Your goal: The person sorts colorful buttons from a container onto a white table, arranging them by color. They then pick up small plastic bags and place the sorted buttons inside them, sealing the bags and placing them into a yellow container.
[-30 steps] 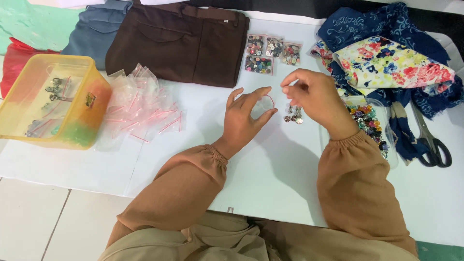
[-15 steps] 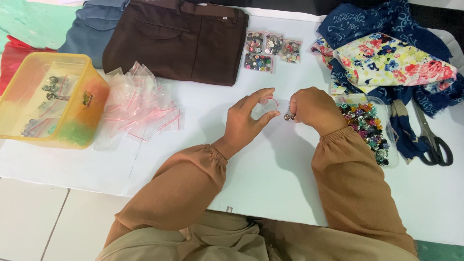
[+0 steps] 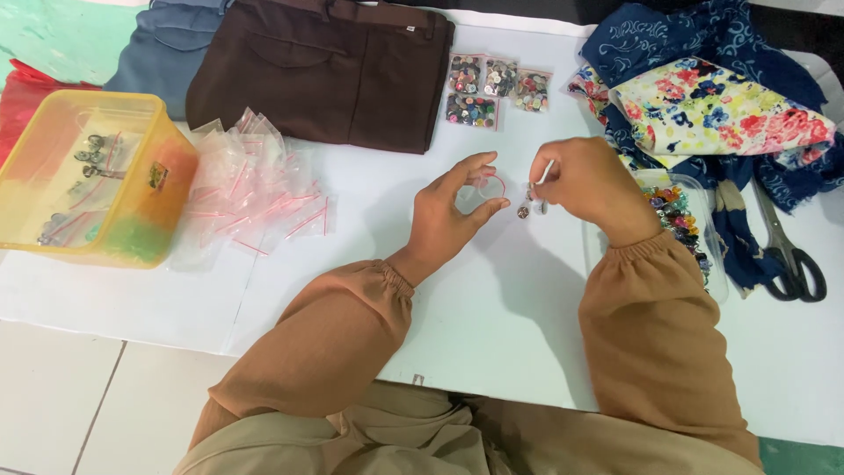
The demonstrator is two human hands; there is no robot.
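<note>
Head view: the left hand (image 3: 444, 220) is raised just over the white surface (image 3: 492, 317), thumb and forefinger curled in a half-closed grip that pinches a small clear bag (image 3: 479, 189) with a red seal strip. The right hand (image 3: 591, 186) sits just beside it, fingers closed into a tight grip around a small pale item whose kind cannot be made out; a few loose buttons (image 3: 530, 208) lie directly beneath its fingertips. A clear tray of coloured buttons (image 3: 681, 224) stands by the right wrist. A heap of empty clear bags (image 3: 251, 189) lies to the left, next to a yellow plastic tub (image 3: 132, 237). Folded brown trousers (image 3: 325, 70) lie beyond; scissors (image 3: 787, 251) rest at far right.
</note>
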